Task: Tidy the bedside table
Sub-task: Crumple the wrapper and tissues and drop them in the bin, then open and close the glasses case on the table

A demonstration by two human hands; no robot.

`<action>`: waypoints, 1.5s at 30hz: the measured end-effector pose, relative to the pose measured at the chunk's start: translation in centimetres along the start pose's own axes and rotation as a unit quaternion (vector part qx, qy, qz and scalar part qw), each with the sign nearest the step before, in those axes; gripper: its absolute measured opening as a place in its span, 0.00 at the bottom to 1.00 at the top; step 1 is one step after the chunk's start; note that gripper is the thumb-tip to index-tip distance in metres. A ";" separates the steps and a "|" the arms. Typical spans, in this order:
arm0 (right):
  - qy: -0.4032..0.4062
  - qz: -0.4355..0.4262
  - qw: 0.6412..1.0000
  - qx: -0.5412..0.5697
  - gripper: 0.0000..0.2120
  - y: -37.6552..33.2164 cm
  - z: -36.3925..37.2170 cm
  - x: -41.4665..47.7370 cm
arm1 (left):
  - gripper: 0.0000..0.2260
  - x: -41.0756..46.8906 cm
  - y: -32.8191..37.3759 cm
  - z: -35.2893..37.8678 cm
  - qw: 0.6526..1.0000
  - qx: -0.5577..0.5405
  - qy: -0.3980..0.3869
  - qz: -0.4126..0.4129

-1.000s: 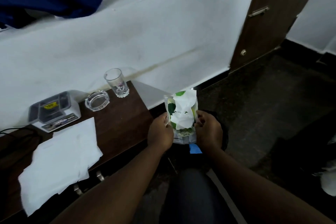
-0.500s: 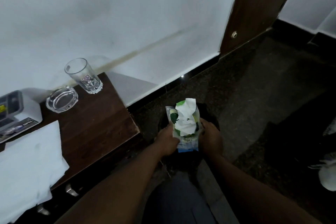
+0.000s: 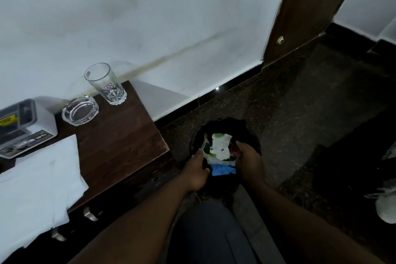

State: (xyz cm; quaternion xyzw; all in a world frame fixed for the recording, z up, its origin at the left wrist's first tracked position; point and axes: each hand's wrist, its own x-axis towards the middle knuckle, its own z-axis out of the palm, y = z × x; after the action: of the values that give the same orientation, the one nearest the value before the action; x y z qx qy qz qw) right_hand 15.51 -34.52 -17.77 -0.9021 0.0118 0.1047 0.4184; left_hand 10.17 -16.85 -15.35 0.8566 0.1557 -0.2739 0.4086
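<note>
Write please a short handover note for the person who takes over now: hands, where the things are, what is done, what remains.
Left hand and right hand: both grip the green-and-white snack packet stuffed with white tissue, lowered into the black floor bin.
Done: the rubbish is in the bin's mouth, not yet let go.
Left on the dark wooden bedside table: clear drinking glass, clear glass ashtray, white cloth, white device.

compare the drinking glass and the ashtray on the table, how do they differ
The drinking glass is tall and narrow, while the ashtray is low and wide. The drinking glass stands at the table's far corner by the wall; the ashtray sits to its left, nearer the white device. The glass has a small label on its side, the ashtray one on its rim. Both are clear glass, empty and upright.
</note>
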 end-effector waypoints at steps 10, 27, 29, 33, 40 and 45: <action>0.026 -0.084 0.996 -0.013 0.19 -7.1 -0.7 -1.8 | 0.32 -5.0 2.4 -3.4 0.993 0.022 0.106 0.056; 0.023 -0.405 0.909 0.097 0.15 -27.8 3.7 -10.8 | 0.30 -22.5 -1.3 -17.9 0.918 0.034 0.384 0.091; 0.005 -0.428 0.897 0.107 0.14 -30.0 5.5 -12.7 | 0.29 -25.2 -3.6 -19.3 0.905 0.016 0.418 0.081; -0.047 -0.456 0.881 0.115 0.14 -33.3 9.3 -16.8 | 0.30 -30.0 -8.7 -20.5 0.885 -0.035 0.462 0.039; -0.138 -0.498 0.849 0.111 0.14 -37.6 16.3 -24.0 | 0.30 -35.5 -18.0 -20.7 0.853 -0.088 0.512 -0.041; -0.201 -0.486 0.846 0.090 0.16 -38.8 21.7 -28.8 | 0.33 -37.6 -24.8 -20.3 0.836 -0.084 0.529 -0.119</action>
State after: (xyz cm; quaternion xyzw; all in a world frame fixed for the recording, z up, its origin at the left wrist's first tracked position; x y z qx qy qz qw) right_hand -12.34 5.20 3.50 -0.7103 -0.5029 0.0652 0.4882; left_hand -25.22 12.78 2.33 0.8082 0.4715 0.1886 0.2981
